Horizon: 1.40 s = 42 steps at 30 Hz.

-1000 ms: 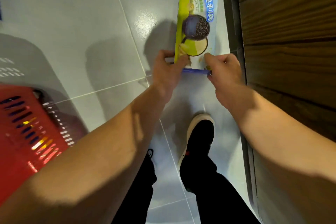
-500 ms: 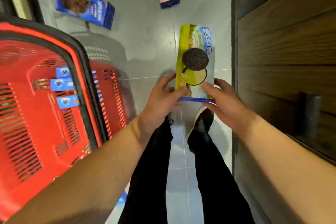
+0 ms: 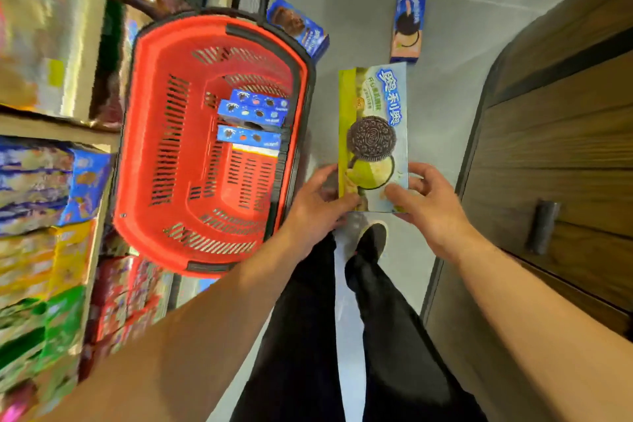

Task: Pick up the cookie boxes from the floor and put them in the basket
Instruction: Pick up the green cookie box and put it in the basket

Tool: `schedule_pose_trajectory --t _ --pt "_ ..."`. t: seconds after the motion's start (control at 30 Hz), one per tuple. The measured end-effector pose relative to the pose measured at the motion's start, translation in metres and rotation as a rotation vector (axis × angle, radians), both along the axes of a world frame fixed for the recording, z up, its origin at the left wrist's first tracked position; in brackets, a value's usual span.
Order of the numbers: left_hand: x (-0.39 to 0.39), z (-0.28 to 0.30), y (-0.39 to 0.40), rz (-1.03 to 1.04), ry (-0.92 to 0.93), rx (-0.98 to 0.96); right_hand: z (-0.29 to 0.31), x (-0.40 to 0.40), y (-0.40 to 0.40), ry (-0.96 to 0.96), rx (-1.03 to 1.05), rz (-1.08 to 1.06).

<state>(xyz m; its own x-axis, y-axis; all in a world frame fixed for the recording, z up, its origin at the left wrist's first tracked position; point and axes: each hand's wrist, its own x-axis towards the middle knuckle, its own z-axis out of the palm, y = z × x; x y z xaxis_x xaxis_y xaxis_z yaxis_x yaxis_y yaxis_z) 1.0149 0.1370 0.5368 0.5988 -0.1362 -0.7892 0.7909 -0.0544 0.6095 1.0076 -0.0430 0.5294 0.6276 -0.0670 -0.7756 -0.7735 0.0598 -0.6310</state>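
Both hands, the left hand (image 3: 320,205) and right hand (image 3: 423,202), pinch the near end of the green-and-blue cardboard cookie box (image 3: 373,134), held above the floor just right of the red plastic slotted basket (image 3: 164,202). Gripped only at one end, it may tip and drop outside the rim.

**Boxes around the basket**

The basket (image 3: 144,147) sits at nine o'clock of the held cookie box (image 3: 373,134), with three boxes (image 3: 251,122) inside. Two floor boxes lie at twelve (image 3: 407,27) and eleven o'clock (image 3: 298,26). Shelves (image 3: 44,181) stand far left.
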Motion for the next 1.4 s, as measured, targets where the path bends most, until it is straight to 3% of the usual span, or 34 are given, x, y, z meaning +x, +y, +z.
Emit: schedule_pose_trajectory --t 0.13,0.3,0.43,0.6,0.87,1.07,1.4 --pt "-0.016 0.025 0.046 0.028 -0.136 0.161 0.024 0.006 0.036 -0.081 -0.175 0.27" --pt "-0.014 0.036 0.142 0.314 -0.294 0.417 0.036 0.036 0.104 -0.254 -0.363 0.696" --pt "-0.013 0.021 0.233 0.435 -0.326 0.494 0.034 0.057 0.175 -0.395 -0.43 0.979" --pt "-0.009 -0.01 0.309 0.545 -0.162 0.34 0.023 0.065 0.265 -0.544 -0.559 1.249" --pt "0.013 -0.076 0.373 0.575 -0.03 0.331 -0.036 0.072 0.319 -0.561 -0.683 1.353" --pt "0.034 -0.154 0.356 0.591 -0.089 0.314 -0.108 0.087 0.319 -0.444 -0.79 1.357" --pt "0.064 -0.301 0.335 0.571 -0.125 0.391 -0.252 0.116 0.324 -0.373 -0.939 1.535"
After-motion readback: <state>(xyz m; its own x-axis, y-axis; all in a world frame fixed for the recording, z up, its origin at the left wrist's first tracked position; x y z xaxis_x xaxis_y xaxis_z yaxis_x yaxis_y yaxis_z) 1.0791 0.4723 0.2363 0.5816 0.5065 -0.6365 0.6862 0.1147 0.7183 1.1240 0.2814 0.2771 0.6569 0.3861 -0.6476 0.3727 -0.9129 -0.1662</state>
